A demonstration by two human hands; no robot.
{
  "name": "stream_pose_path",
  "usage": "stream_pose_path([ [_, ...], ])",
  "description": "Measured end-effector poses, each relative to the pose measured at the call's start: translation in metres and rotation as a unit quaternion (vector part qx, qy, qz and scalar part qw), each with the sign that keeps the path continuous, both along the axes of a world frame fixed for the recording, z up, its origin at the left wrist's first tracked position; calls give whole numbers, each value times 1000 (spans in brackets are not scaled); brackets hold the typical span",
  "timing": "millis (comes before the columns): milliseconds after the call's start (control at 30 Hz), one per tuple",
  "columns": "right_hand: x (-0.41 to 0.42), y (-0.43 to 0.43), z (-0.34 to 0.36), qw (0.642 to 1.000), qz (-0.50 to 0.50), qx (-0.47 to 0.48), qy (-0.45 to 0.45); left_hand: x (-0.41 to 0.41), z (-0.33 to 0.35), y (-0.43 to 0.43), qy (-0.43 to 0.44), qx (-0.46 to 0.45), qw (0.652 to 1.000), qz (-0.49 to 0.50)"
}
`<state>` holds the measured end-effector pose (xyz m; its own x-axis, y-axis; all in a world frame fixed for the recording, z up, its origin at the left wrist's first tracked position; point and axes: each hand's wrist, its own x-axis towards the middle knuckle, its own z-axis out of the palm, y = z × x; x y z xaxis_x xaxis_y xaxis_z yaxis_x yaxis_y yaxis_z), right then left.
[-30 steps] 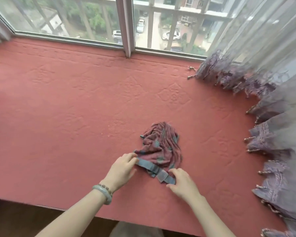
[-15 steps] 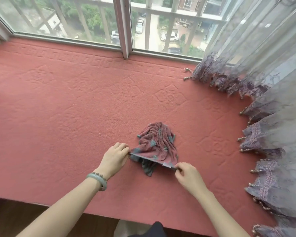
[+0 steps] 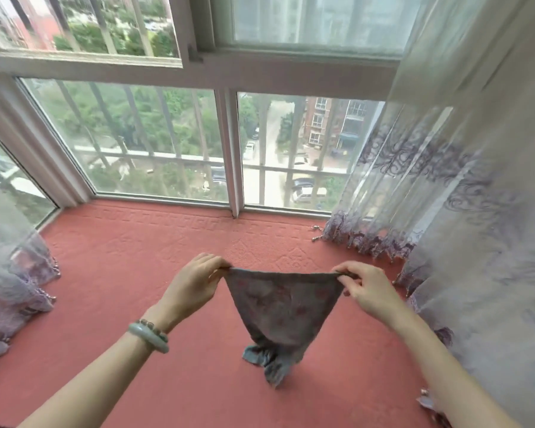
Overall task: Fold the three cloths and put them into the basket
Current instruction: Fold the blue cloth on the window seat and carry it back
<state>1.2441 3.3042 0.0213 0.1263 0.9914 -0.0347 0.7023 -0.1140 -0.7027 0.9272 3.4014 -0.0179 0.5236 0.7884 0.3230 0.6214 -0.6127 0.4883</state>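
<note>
A grey-blue cloth (image 3: 283,310) with faded red patches hangs in the air above the red mat (image 3: 130,273). My left hand (image 3: 195,281) pinches its upper left corner and my right hand (image 3: 366,288) pinches its upper right corner, so the top edge is stretched taut between them. The cloth hangs down in a triangle, and its crumpled lower tip (image 3: 267,362) is near or on the mat. No basket and no other cloths are in view.
The red quilted mat covers a bay-window ledge. Window panes (image 3: 155,143) stand behind it. Sheer purple-trimmed curtains hang at the right (image 3: 464,242) and at the left (image 3: 10,267), their hems lying on the mat.
Both hands have lifted the cloth off the mat and pulled its top edge apart. The crumpled heap is now hanging open. The camera has tilted up toward the window.
</note>
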Motion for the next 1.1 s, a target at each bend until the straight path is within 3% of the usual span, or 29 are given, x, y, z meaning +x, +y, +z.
stream_pose_path([
  [300, 1, 30, 122, 991, 24, 128, -38, -3, 120, 27, -115, 71, 991, 14],
  [533, 4, 66, 148, 984, -25, 169, -46, 10, 166, 57, -71, 130, 989, -3],
  [733, 1, 77, 144, 973, -58, 222, -27, 17, 169, 70, -82, 143, 986, 14],
  [867, 3, 65, 120, 986, -42, 157, 28, 8, 140, 55, -70, 129, 989, 6],
  [1100, -5, 5, 30, 996, 61, -54, 37, -28, 51, -9, 29, -29, 998, -41],
])
